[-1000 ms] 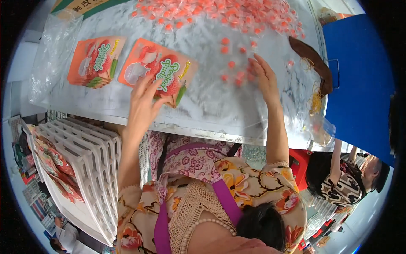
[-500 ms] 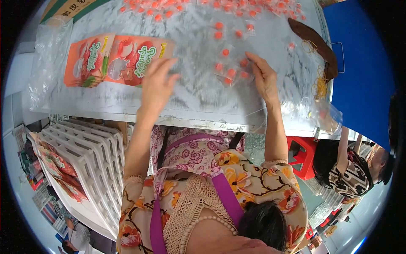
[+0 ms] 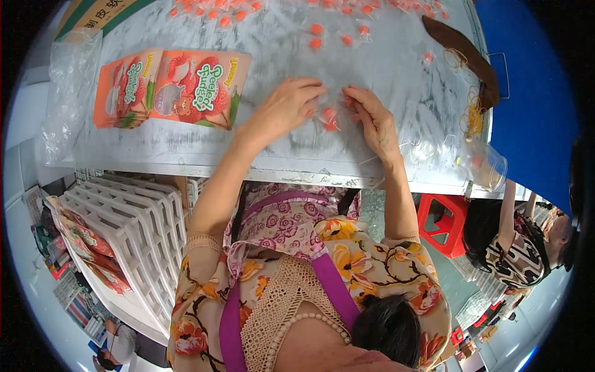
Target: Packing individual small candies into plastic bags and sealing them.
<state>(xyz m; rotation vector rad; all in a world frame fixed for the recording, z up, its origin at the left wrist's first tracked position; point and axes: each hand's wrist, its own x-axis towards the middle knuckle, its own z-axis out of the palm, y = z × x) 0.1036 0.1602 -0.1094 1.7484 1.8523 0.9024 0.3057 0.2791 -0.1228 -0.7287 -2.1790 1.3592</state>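
On the grey-white tabletop (image 3: 266, 152), a small cluster of red candies in clear wrappers (image 3: 330, 118) lies between my two hands. My left hand (image 3: 285, 106) is at the left of the cluster, its fingers stretched toward the right and its thumb beside a candy. Opposite it, my right hand (image 3: 375, 127) curves in from the right with its fingers apart, and bits of red show under its fingertips. Both hands touch or nearly touch the candies, partly hiding them. Left of my hands lie flat orange-red printed pouches (image 3: 201, 90), overlapping one another.
More wrapped candies (image 3: 224, 21) are spread along the far side. A brown strip (image 3: 462, 56), yellow rubber bands (image 3: 474, 121) and a clear plastic cup (image 3: 489, 170) lie at the right edge. White crates (image 3: 133, 229) stand below left, a red stool (image 3: 443, 223) below right. Another person sits at far right.
My left hand has moved right, from the pouches to the candies. My right hand has shifted slightly left and down, and the nearby candies are now drawn closer together between my hands.
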